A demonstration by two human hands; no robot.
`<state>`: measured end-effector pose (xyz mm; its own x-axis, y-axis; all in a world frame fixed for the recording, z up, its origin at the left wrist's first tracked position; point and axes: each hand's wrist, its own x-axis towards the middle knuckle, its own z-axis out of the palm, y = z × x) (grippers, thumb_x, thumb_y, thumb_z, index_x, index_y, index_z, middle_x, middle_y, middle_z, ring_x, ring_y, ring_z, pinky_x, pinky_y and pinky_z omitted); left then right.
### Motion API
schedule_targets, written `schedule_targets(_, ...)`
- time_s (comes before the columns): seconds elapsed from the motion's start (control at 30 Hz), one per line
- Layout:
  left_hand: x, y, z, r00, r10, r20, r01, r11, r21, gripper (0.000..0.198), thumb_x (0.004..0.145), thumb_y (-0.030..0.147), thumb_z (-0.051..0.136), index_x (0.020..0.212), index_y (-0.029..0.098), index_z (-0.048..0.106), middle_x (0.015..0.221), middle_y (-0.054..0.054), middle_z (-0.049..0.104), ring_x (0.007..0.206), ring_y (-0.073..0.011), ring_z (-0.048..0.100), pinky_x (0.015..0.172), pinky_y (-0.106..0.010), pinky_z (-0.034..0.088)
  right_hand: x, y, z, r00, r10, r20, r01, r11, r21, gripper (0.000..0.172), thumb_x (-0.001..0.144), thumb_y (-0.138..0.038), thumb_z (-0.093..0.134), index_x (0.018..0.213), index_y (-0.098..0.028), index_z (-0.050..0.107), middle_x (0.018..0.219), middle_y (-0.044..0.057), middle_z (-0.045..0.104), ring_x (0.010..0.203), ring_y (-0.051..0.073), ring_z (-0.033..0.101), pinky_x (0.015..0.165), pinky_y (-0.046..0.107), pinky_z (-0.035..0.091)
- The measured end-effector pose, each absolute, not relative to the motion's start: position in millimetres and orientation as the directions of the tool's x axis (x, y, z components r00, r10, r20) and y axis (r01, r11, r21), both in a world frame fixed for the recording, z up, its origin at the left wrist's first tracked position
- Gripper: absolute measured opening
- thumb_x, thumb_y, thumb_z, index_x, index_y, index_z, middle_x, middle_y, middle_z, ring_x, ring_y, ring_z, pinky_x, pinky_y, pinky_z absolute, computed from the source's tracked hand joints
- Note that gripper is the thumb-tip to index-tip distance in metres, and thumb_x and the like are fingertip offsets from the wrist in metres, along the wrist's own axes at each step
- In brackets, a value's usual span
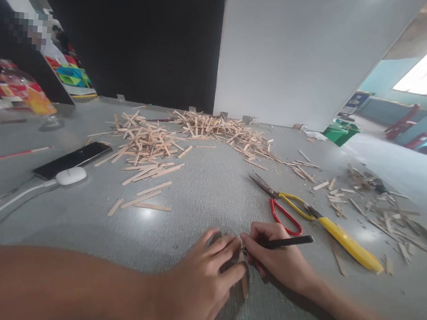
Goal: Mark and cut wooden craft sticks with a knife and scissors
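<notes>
My left hand (207,278) lies low over the grey table, its fingertips bent down onto a thin wooden craft stick (244,284) and holding it against the surface. The stick's near end shows below the fingers; the rest is partly covered. Pinched in my right hand (281,264) is a black pen (292,241), its rear end tilted up to the right. The pen's tip is close to the stick beside my left fingertips; whether it touches cannot be made out. Just beyond my right hand lie scissors (286,218) with one red and one yellow handle, and a yellow-handled tool (350,245).
Heaped craft sticks (148,140) spread across the back, with a second pile (219,128) by the upright panel (299,58). Broken pieces (390,213) lie at right. A phone (73,159), white charger (71,175) with cable and a bottle (37,98) are at left.
</notes>
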<state>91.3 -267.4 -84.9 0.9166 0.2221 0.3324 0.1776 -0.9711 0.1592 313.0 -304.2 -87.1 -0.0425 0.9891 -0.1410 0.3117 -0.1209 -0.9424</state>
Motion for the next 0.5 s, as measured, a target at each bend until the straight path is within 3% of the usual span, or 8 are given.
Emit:
schedule_targets(0.27, 92.9, -267.8, -83.6, 0.917, 0.258, 0.305, 0.203, -0.958, 0.2, 0.026, 0.097, 0.016, 0.054, 0.121, 0.015, 0.064, 0.141, -0.021, 0.059, 0.138, -0.038, 0.051, 0.114, -0.062, 0.041, 313.2, -306.4, -85.2, -0.042, 0.989, -0.143, 0.328, -0.122, -0.937, 0.04, 0.094, -0.04, 0.068, 0.064, -0.023, 0.049, 0.046, -0.007, 0.053, 0.035, 0.008, 0.048, 0.036, 0.018, 0.032)
schedule_targets(0.5, 90.9, -264.8, -87.6, 0.922, 0.271, 0.277, 0.212, -0.951, 0.226, 0.039, 0.089, 0.019, 0.067, 0.128, 0.016, 0.065, 0.147, -0.027, 0.053, 0.149, -0.0451, 0.038, 0.114, -0.067, 0.039, 313.1, -306.0, -86.4, -0.045, 0.985, -0.164, 0.306, -0.143, -0.941, 0.042, 0.093, -0.04, 0.071, 0.063, -0.023, 0.048, 0.042, -0.008, 0.051, 0.033, 0.008, 0.046, 0.035, 0.017, 0.032)
